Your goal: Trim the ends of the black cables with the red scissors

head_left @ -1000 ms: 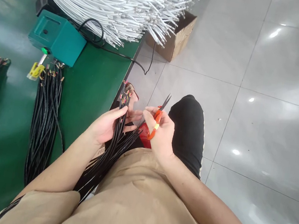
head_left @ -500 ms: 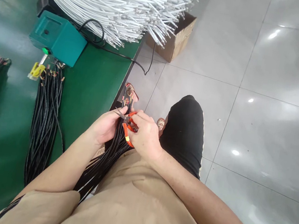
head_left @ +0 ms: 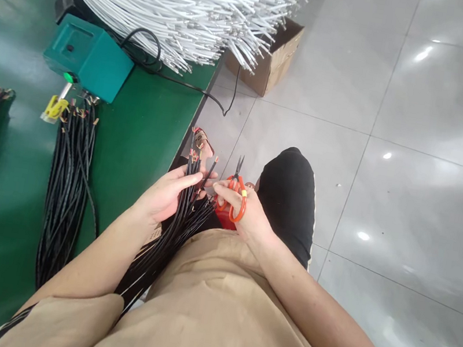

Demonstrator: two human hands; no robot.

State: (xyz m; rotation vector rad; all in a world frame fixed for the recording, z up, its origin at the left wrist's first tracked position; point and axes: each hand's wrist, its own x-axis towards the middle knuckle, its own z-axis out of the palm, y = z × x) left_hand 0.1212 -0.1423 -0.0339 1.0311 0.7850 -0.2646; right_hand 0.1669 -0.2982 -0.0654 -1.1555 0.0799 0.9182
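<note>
My left hand (head_left: 167,194) is closed around a bundle of black cables (head_left: 185,201), its thumb lying across them. Stripped ends with small coloured wires stick up above the fingers, and the lengths trail down over my lap. Orange-handled scissors (head_left: 238,189) rest in my right hand (head_left: 247,208), blades pointing away from me and the handle loops round the fingers. The blades are apart from the cables. The fingertips of my right hand come close to one cable that stands off from the bundle; whether they touch it I cannot tell.
On the green table (head_left: 147,119) at left stand a teal box-shaped device (head_left: 89,57) and two more black cable bundles (head_left: 67,194). A large heap of white cables (head_left: 187,8) overhangs the table's edge, above a cardboard box (head_left: 270,65) on the tiled floor.
My right hand has moved right, away from the left thumb. The scissors have turned from pointing left across the cables to pointing away from me. One cable now stands apart from the bundle.
</note>
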